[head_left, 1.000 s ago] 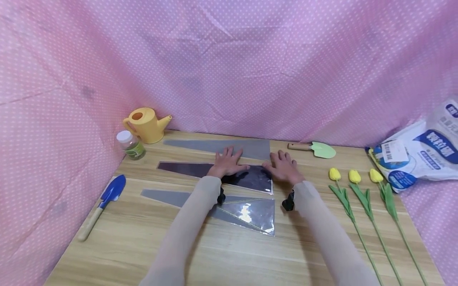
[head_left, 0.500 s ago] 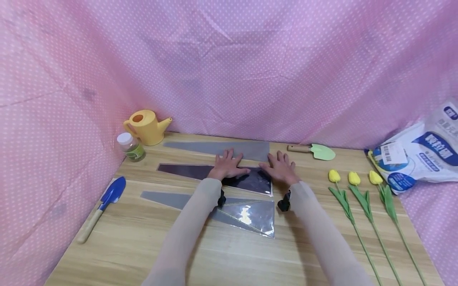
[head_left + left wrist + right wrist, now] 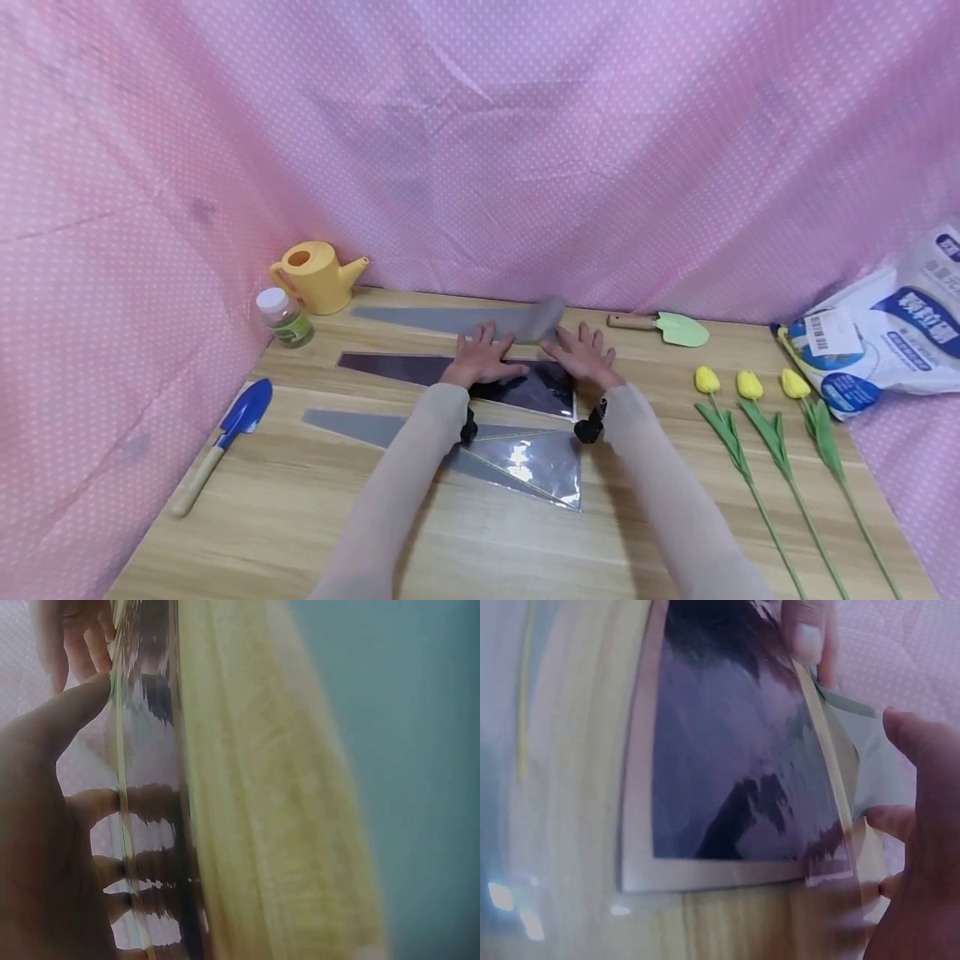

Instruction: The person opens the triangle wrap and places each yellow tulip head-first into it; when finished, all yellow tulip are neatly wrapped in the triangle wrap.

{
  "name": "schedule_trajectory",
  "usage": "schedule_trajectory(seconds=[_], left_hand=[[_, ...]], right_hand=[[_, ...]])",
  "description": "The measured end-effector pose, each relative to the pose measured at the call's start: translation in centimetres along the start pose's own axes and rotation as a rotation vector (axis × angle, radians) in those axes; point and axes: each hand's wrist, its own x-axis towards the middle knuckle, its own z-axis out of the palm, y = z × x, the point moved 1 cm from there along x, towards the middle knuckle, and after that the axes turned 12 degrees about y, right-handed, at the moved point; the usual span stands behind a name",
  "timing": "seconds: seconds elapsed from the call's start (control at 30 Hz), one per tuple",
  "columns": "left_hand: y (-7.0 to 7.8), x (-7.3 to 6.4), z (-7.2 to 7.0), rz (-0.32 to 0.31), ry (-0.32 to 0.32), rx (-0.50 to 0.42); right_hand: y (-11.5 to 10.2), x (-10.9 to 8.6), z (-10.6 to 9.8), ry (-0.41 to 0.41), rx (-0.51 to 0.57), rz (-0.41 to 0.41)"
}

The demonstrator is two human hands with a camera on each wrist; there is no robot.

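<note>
Three long tapered plastic sleeves lie across the table. My left hand (image 3: 482, 360), fingers spread, rests between the dark purple middle sleeve (image 3: 397, 367) and the front edge of the grey back sleeve (image 3: 420, 317). Close by, my right hand (image 3: 587, 358) has its fingers extended, the thumb near the grey sleeve's right corner. That sleeve's right end is curled up off the table. A shiny clear-and-grey sleeve (image 3: 536, 462) lies nearest the person, partly behind the left forearm. In the right wrist view the thumb (image 3: 907, 735) is beside the raised grey edge; any pinch cannot be made out.
At the back left stand a yellow watering can (image 3: 318, 279) and a lidded jar (image 3: 285, 317). A blue trowel (image 3: 232, 433) lies left. To the right are a green trowel (image 3: 678, 328), three yellow tulips (image 3: 750, 385) and a white printed bag (image 3: 877, 342). Pink dotted cloth (image 3: 480, 167) hangs behind.
The grey back sleeve's right end, flat before, is now curled upward. My right hand has shifted slightly left, toward the left hand. The whole head view has tilted a little upward.
</note>
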Motion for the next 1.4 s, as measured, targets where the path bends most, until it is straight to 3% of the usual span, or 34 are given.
schedule_trajectory(seconds=[0.23, 0.33, 0.53, 0.87, 1.4], left_hand=[[-0.6, 0.0, -0.4, 0.020, -0.007, -0.015], [-0.6, 0.1, -0.5, 0.019, -0.011, -0.017], [-0.6, 0.1, -0.4, 0.008, -0.013, -0.015], [-0.2, -0.1, -0.6, 0.013, -0.012, -0.014], [-0.4, -0.6, -0.1, 0.006, -0.025, -0.036]], right_hand=[[1.1, 0.5, -1.2, 0.114, 0.012, -0.050], [1.4, 0.6, -1.3, 0.127, 0.022, -0.045], [1.6, 0.9, -1.1, 0.161, -0.020, 0.002], [1.1, 1.2, -0.5, 0.278, 0.000, 0.081], [0.9, 1.6, 0.6, 0.251, 0.119, 0.118]])
